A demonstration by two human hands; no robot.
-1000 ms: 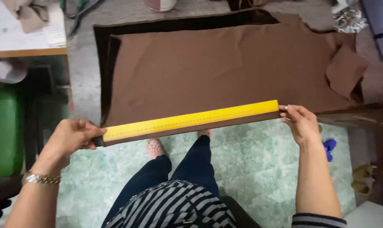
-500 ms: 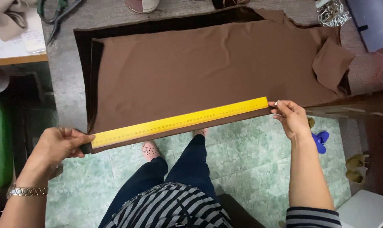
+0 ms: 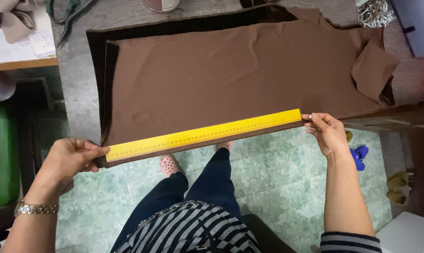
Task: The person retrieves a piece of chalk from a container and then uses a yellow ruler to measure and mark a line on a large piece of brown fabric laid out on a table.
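Note:
A large brown cloth (image 3: 240,75) lies spread on a grey worktop (image 3: 76,93), over a darker brown layer that shows along the far and left edges. A long yellow ruler (image 3: 202,136) runs along the cloth's near edge, slanting up to the right. My left hand (image 3: 71,157) pinches the ruler's left end together with the cloth edge. My right hand (image 3: 326,133) pinches the right end and the cloth there. Below the edge I see my dark trousers and a striped top.
A green container (image 3: 1,154) stands at the left under a wooden shelf (image 3: 20,63) with papers and beige cloth. Scissors (image 3: 67,14) lie at the top left, metal clips (image 3: 373,11) at the top right. Green tiled floor (image 3: 268,178) with blue slippers (image 3: 359,157) lies below.
The view has shifted slightly, so the cloth and ruler sit lower and more to the left in the frame. Both hands keep hold of the ruler's ends.

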